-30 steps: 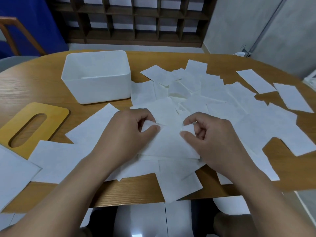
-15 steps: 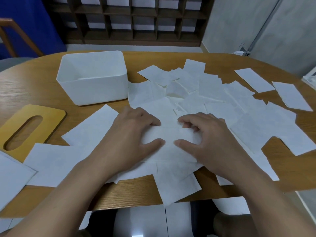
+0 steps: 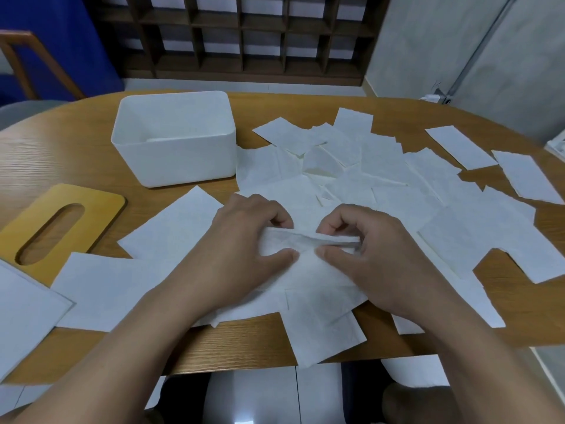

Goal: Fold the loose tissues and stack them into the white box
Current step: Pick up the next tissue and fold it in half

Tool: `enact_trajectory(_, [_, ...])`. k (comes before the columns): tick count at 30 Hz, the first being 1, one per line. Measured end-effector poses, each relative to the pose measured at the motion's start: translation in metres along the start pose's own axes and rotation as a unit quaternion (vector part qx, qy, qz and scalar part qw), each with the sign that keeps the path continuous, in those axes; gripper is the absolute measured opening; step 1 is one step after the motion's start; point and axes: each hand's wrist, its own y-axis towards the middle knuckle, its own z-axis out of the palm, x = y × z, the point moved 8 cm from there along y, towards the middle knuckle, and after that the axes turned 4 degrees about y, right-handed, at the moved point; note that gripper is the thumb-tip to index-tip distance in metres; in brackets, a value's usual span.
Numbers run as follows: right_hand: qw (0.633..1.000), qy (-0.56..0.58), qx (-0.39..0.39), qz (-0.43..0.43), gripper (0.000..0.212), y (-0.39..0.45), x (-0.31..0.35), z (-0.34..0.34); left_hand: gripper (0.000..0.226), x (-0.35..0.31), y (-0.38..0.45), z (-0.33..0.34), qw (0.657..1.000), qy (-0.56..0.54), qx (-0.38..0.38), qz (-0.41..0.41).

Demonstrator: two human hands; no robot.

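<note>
One wooden desk (image 3: 61, 154), rounded at the far edge. One white box (image 3: 183, 160) stands far left on it, open at the top; something pale lies low inside, too hidden by the wall to identify. One yellow wooden lid (image 3: 101, 209) with a long oval slot lies flat near left of the box, apart from it.

Loose tissues (image 3: 382, 179) cover the middle and right of the desk in overlapping sheets (more than a dozen; overlap prevents an exact count). Two sheets (image 3: 458, 146) lie by themselves at the far right. Several larger sheets (image 3: 171, 231) lie near left, one overhanging the near edge.

Both hands work one tissue (image 3: 305, 240) at the near centre, on top of other sheets. Left hand (image 3: 244, 237): fingers curled, thumb and forefinger pinching the left end of a raised fold. Right hand (image 3: 363, 243): fingers curled, thumb and forefinger pinching the right end of the same fold. The fold runs between the two hands as a ridge lifted off the sheet below.

Beyond the desk: one dark wooden lattice shelf (image 3: 244, 35) against the wall, one chair back (image 3: 27, 56) at far left.

No writing or labels readable anywhere.
</note>
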Motion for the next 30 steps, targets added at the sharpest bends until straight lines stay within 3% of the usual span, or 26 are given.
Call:
enact_trajectory(6, [0.973, 0.215, -0.089, -0.004, 0.010, 0.004, 0.011, -0.011, 0.018, 0.005, 0.000, -0.021, 0.972, -0.223, -0.053, -0.048])
enact_trajectory(11, [0.927, 0.356, -0.118, 0.005, 0.015, 0.008, 0.018, 0.003, 0.019, 0.011, 0.000, -0.023, 0.886, -0.445, -0.104, -0.078])
enact_trajectory(16, [0.928, 0.358, -0.106, 0.004, 0.035, 0.011, 0.019, 0.026, 0.039, 0.026, -0.010, -0.019, 0.928, -0.321, -0.155, -0.105])
enact_trajectory(21, [0.944, 0.300, -0.136, -0.012, 0.045, 0.006, 0.022, 0.029, 0.053, 0.021, -0.017, -0.017, 0.927, -0.300, -0.190, -0.122])
enact_trajectory(30, [0.950, 0.285, -0.126, -0.001, 0.032, 0.006, 0.023, 0.029, 0.063, 0.026, -0.016, -0.024, 0.908, -0.342, -0.210, -0.120])
